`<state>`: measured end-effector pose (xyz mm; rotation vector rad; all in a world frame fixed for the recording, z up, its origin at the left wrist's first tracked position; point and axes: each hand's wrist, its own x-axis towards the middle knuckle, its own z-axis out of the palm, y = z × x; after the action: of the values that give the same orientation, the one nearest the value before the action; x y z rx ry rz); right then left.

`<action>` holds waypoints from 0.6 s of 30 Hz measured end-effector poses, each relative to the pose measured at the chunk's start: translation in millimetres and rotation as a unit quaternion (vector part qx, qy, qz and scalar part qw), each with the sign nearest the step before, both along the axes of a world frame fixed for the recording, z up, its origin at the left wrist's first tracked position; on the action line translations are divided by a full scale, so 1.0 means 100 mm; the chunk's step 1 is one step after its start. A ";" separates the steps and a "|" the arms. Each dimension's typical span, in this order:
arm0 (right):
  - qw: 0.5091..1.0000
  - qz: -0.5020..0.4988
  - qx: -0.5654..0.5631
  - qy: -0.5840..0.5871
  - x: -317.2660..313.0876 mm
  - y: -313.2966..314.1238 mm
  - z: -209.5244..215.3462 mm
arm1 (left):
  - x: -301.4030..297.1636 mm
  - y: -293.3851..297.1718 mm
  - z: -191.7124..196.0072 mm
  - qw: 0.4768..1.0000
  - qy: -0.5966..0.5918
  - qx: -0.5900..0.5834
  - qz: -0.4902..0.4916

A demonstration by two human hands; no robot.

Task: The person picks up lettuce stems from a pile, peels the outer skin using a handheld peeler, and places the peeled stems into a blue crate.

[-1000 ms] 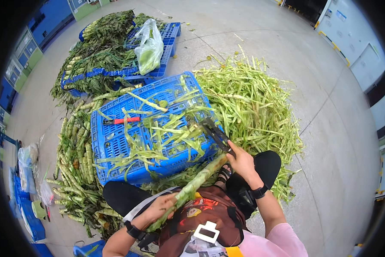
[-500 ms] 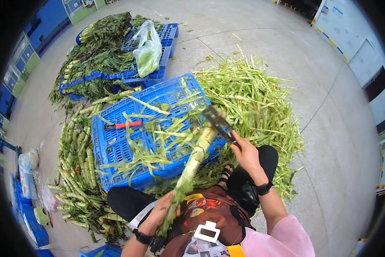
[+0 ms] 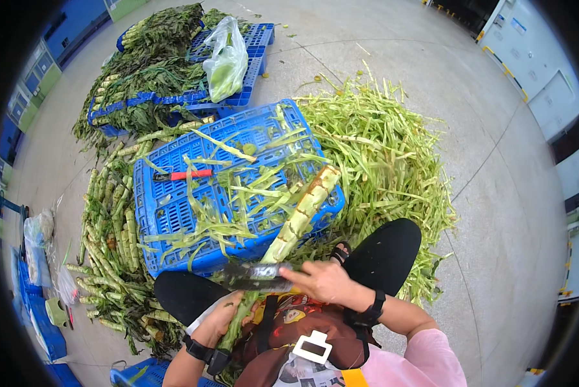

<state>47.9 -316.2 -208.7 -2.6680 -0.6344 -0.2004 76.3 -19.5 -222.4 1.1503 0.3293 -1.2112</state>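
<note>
Grey concrete floor (image 3: 431, 84) spreads all around me, with pale walls and doors far off at the right. On the floor to my right lies a big heap of green peelings (image 3: 380, 148). In front of my knees sits a blue crate (image 3: 173, 213) turned upside down, with more peel strips draped over it and a small red-handled tool (image 3: 185, 175) lying on top. To my left is a long pile of green stalks (image 3: 109, 238) not yet peeled. Farther away, more leafy stalks lie on a blue pallet (image 3: 251, 71), and a clear plastic bag (image 3: 225, 61) sits on top of them.

I am holding one long stalk (image 3: 299, 216). Its far end rests up on the crate and its near end comes down to my lap. My left hand (image 3: 222, 319) is clenched around the bottom of it. My right hand (image 3: 322, 280) grips a knife (image 3: 254, 276), and the blade lies across the stalk, close to my left hand.

A moment ago the knife was up near the far tip of the stalk. Now it has come all the way down to the near end. I think that means one long strip has just been sliced off, so the stalk shows a pale, bare side.
</note>
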 end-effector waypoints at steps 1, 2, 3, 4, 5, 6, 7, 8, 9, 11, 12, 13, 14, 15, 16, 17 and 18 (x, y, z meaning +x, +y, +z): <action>0.998 -0.032 -0.043 -0.013 0.03 -0.09 -0.02 | 0.00 0.01 0.02 1.000 0.001 0.001 0.007; 0.989 -0.117 -0.092 -0.004 0.23 -0.33 -0.07 | -0.02 0.02 0.04 1.000 0.003 -0.011 0.010; 0.960 -0.254 -0.118 -0.008 0.36 -0.59 -0.10 | -0.02 0.03 0.08 1.000 0.011 -0.008 0.011; 0.933 -0.360 0.001 -0.007 0.50 -0.89 -0.12 | -0.03 0.03 0.11 1.000 0.004 -0.024 0.014; 0.900 -0.433 0.050 0.003 0.59 -1.06 -0.17 | -0.03 0.02 0.15 1.000 -0.016 -0.025 0.006; 0.856 -0.513 0.043 0.044 0.64 -1.14 -0.19 | -0.02 0.01 0.18 0.999 -0.034 -0.035 0.000; 0.873 -0.485 0.055 0.020 0.60 -1.13 -0.22 | -0.02 0.00 0.21 0.999 -0.035 -0.027 -0.003; 0.895 -0.436 0.094 -0.012 0.54 -1.04 -0.23 | 0.01 -0.02 0.23 1.000 -0.004 0.002 0.025; 0.913 -0.382 0.144 -0.023 0.43 -0.88 -0.24 | 0.01 -0.03 0.23 0.998 0.028 0.033 0.054; 0.978 -0.192 0.064 -0.040 0.13 -0.44 -0.22 | 0.02 -0.05 0.21 0.997 0.049 0.037 0.050; 0.992 -0.117 0.048 -0.026 0.00 -0.23 -0.22 | 0.03 -0.05 0.18 0.997 0.056 0.018 0.049; 1.000 -0.019 0.013 0.003 -0.02 -0.10 -0.23 | 0.03 -0.04 0.16 0.996 0.057 0.040 0.050; 0.999 -0.037 0.019 -0.001 0.03 -0.11 -0.25 | 0.02 -0.03 0.13 1.000 0.022 0.009 0.018; 0.996 -0.069 -0.059 0.012 0.13 -0.20 -0.26 | 0.00 -0.02 0.10 1.000 0.000 -0.004 -0.018; 0.988 -0.076 -0.134 0.001 0.27 -0.30 -0.31 | 0.00 -0.01 0.08 0.998 -0.019 -0.039 -0.034; 0.982 -0.161 -0.060 -0.078 0.46 -0.61 -0.33 | -0.02 0.00 0.07 0.999 -0.020 -0.039 -0.033; 0.916 -0.383 -0.068 0.095 0.68 -0.93 -0.35 | -0.03 0.00 0.06 0.998 -0.002 -0.052 -0.027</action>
<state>115.5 -409.3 -243.4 -2.8797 0.5024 -0.1024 73.5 -19.9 -216.0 1.0778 0.2302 -1.2585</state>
